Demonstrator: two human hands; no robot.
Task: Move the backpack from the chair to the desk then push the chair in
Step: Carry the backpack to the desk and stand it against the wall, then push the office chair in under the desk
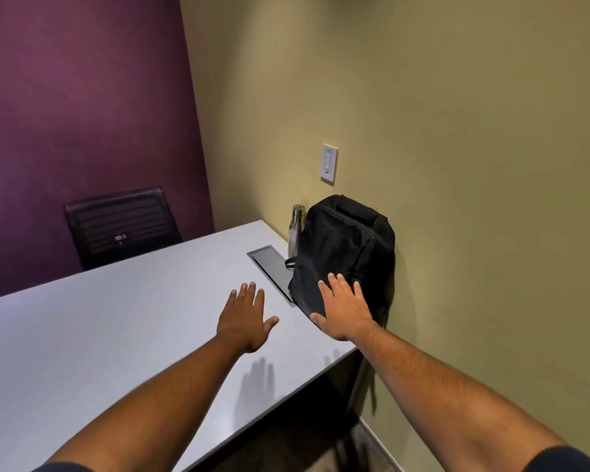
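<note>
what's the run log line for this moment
backpack: upright on desk against wall | right hand: open | left hand: open | chair push: pending

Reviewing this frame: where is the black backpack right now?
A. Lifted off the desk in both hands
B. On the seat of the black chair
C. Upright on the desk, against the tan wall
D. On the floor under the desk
C: the backpack stands upright on the desk beside the metal bottle, with the open right hand in front of it.
</note>
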